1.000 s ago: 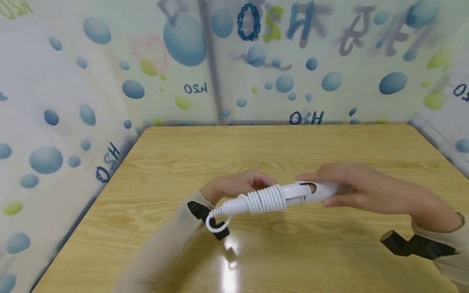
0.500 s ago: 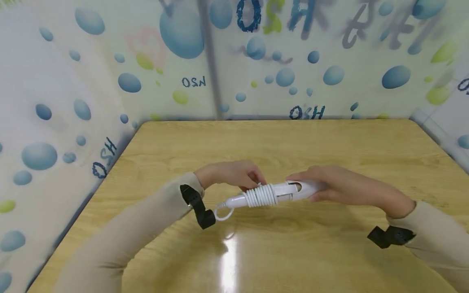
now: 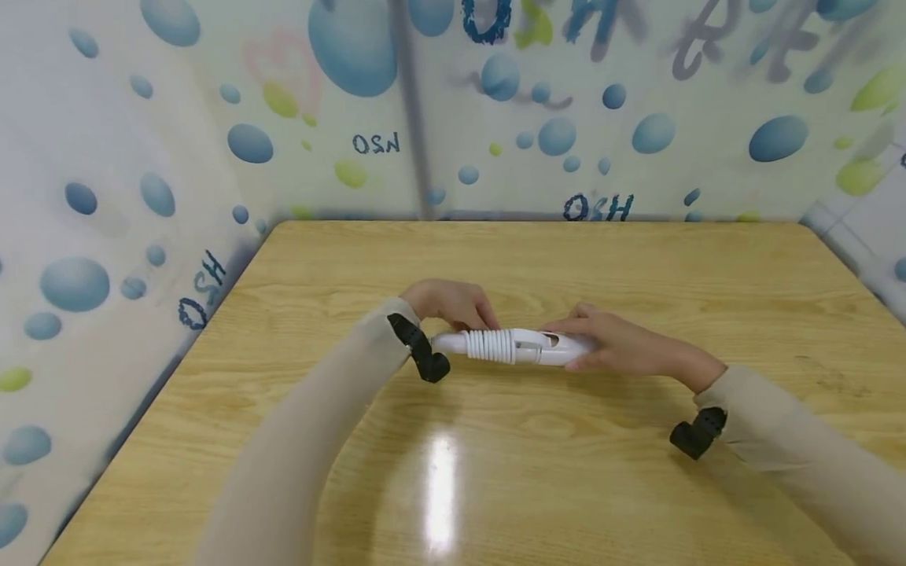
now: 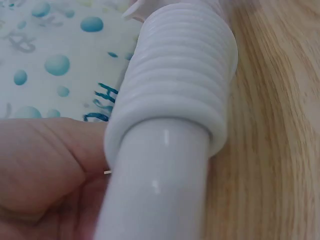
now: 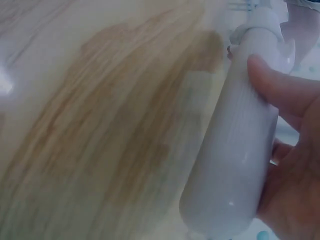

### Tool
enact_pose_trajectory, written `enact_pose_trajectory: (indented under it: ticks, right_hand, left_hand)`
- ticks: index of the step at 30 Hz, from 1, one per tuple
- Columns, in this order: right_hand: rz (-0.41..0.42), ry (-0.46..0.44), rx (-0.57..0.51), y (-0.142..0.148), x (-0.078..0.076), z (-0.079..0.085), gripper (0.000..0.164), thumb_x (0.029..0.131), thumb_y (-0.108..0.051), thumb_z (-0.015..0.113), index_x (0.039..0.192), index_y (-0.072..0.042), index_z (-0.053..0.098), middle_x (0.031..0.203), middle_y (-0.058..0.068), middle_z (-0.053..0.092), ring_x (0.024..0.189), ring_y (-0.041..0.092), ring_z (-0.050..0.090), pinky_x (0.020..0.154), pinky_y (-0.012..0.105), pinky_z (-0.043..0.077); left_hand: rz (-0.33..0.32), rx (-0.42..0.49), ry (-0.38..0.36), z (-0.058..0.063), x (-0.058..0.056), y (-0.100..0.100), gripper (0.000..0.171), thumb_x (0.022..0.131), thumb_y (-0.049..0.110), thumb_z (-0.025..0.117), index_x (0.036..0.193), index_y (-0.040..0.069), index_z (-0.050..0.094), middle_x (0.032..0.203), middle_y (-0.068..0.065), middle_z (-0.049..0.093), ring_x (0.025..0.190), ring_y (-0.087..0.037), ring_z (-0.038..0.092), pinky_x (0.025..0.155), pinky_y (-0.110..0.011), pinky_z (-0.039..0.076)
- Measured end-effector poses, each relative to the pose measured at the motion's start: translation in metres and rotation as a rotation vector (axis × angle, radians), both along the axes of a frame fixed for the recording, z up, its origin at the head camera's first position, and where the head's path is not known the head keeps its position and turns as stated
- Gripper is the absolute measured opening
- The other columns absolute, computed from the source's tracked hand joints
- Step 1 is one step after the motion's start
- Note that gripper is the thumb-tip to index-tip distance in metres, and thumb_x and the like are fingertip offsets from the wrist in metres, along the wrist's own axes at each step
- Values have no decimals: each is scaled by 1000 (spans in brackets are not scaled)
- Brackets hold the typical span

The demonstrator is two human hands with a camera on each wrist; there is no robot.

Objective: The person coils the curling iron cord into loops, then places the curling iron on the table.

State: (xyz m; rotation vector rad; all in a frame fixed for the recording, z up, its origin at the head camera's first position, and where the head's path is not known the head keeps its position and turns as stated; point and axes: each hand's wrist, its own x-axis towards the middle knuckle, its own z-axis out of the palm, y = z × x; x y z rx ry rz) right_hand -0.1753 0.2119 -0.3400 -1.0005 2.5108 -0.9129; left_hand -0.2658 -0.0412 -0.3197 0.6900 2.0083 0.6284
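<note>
A white curling iron point(image 3: 531, 353) with a rounded, wide end lies across between the hands, low over the table. Its white cord point(image 3: 491, 346) is wound in several tight turns round the handle. My right hand point(image 3: 626, 342) grips the wide end; in the right wrist view the thumb presses along the smooth body point(image 5: 227, 145). My left hand point(image 3: 453, 302) has its fingers curled against the far side of the coiled cord point(image 4: 175, 80). A small metal tip point(image 4: 107, 172) shows beside those fingers in the left wrist view. The left fingertips are mostly hidden behind the handle.
The wooden table point(image 3: 552, 472) reaches back to a wall point(image 3: 453, 118) printed with blue and green drops. A similar wall point(image 3: 106, 196) stands along the left side. Each wrist carries a black strap camera over a beige sleeve point(image 3: 297, 440).
Both hands have carried the curling iron farther from the body and lower toward the table, and it lies more level. The cord loop at its left end is now hidden behind the left wrist camera.
</note>
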Motion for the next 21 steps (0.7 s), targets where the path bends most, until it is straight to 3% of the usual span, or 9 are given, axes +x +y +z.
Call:
enact_pose_trajectory:
  ticks: [2, 7, 14, 18, 21]
  right_hand:
    - [4, -13, -5, 2, -3, -5, 55, 85, -20, 66, 134, -3, 46, 105, 8, 47, 87, 20, 41, 72, 33, 39]
    - [-2, -38, -15, 5, -6, -12, 56, 85, -23, 67, 133, -2, 47, 106, 7, 47, 88, 19, 41, 74, 33, 38]
    - [-33, -51, -62, 8, -8, -13, 47, 86, -17, 65, 128, -4, 47, 113, 9, 50, 98, 23, 47, 80, 39, 40]
    - [-35, -52, -64, 11, -12, -13, 45, 88, -18, 63, 128, -4, 48, 114, 10, 52, 100, 23, 47, 81, 40, 39]
    - [-38, -49, -53, 14, -16, -14, 45, 89, -18, 62, 129, -3, 48, 118, 11, 52, 101, 22, 47, 82, 40, 39]
  left_hand:
    - [-5, 16, 1, -7, -4, -1, 22, 91, 4, 54, 108, 4, 68, 92, -4, 67, 65, -9, 53, 62, -23, 46]
    - [-7, 55, 88, -19, -7, -4, 21, 90, 6, 56, 106, 5, 69, 84, -1, 67, 55, -6, 46, 54, -20, 41]
    - [-13, 155, 186, -26, -5, -13, 20, 92, 10, 55, 106, 3, 68, 75, 3, 61, 51, -6, 39, 52, -20, 35]
    - [54, 220, 238, -27, -3, -17, 21, 93, 17, 56, 103, 2, 68, 66, 0, 54, 52, -8, 40, 53, -22, 35]
    - [121, 286, 270, -26, 0, -18, 26, 95, 21, 53, 108, 2, 65, 76, -2, 57, 61, -9, 48, 60, -23, 41]
